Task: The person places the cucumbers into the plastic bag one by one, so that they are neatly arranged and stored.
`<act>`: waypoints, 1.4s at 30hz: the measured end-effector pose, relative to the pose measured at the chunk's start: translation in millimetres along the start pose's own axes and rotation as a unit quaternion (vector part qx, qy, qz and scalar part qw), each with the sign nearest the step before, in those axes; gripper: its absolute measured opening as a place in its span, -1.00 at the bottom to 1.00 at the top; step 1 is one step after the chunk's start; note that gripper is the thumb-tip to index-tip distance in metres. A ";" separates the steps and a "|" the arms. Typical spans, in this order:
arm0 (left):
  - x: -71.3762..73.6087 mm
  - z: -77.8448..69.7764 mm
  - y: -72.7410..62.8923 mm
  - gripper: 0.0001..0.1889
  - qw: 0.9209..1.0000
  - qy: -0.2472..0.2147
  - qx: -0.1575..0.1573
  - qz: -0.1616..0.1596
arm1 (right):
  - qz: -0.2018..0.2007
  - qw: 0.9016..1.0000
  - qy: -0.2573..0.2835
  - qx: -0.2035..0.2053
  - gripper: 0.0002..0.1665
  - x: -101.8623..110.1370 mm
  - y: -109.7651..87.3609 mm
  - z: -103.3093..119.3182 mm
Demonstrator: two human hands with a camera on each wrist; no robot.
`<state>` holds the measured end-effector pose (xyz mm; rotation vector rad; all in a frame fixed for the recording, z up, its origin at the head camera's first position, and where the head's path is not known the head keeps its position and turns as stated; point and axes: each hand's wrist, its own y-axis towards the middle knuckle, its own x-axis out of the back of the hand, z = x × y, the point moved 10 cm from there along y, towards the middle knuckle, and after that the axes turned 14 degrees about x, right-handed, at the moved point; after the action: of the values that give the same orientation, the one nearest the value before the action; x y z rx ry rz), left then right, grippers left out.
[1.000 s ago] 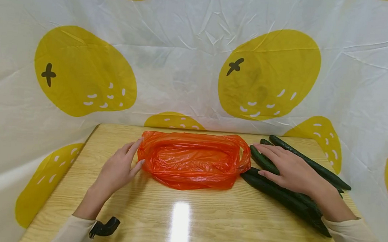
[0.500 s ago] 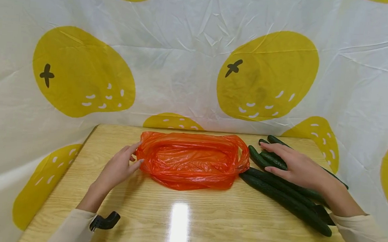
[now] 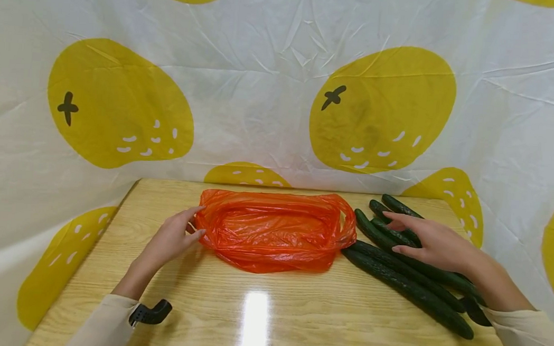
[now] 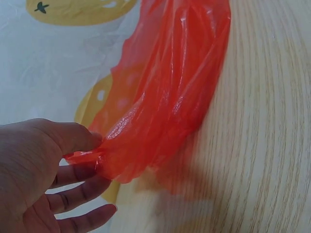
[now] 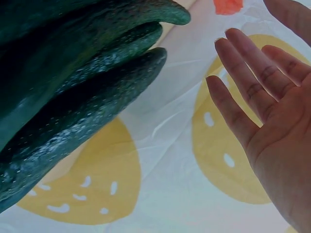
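Observation:
A red plastic bag (image 3: pixel 273 231) lies spread on the table with its mouth facing up and a handle loop at its right. My left hand (image 3: pixel 175 236) is at the bag's left end. In the left wrist view the thumb and index finger of that hand (image 4: pixel 39 170) pinch a corner of the bag (image 4: pixel 170 92), the other fingers loosely bent below. Several long dark green cucumbers (image 3: pixel 408 287) lie slanted on the right side. Above them hovers my right hand (image 3: pixel 444 246), its fingers extended and nothing in it; the right wrist view shows its bare palm (image 5: pixel 286 126) beside the cucumbers (image 5: pixel 82 107).
The wooden table (image 3: pixel 192 310) reaches back to a white cloth (image 3: pixel 257 103) printed with yellow fruit, which also hangs at both sides. A black wrist mount (image 3: pixel 151 313) sits at my left cuff. The cucumbers' tips come close to the bag's handle.
My right hand has shifted rightward over the cucumbers, uncovering more of them. My left hand stays at the bag's left end, and the bag lies almost as before.

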<state>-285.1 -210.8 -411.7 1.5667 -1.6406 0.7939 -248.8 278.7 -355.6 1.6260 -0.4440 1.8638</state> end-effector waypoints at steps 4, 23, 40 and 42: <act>-1.9 0.7 1.1 -0.37 1.000 -0.012 -0.001 0.005 | 0.011 1.000 0.007 -0.007 -0.10 -5.7 -5.5 -5.4; -8.4 3.2 5.2 -0.38 0.999 -0.042 0.019 0.017 | 0.096 0.989 0.110 -0.028 -0.22 -57.2 -19.9 -9.2; -7.1 5.8 6.7 -0.38 0.999 -0.045 0.017 0.011 | 0.103 0.984 0.141 -0.025 -0.36 -68.6 -24.2 -4.0; -6.8 6.1 6.8 -0.39 0.999 -0.046 0.017 0.013 | 0.100 0.985 0.141 -0.023 -0.37 -68.8 -23.7 -3.4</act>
<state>-292.4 -211.7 -420.5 1.6298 -1.7243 0.7771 -232.6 282.8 -426.6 1.2999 -0.5376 2.1764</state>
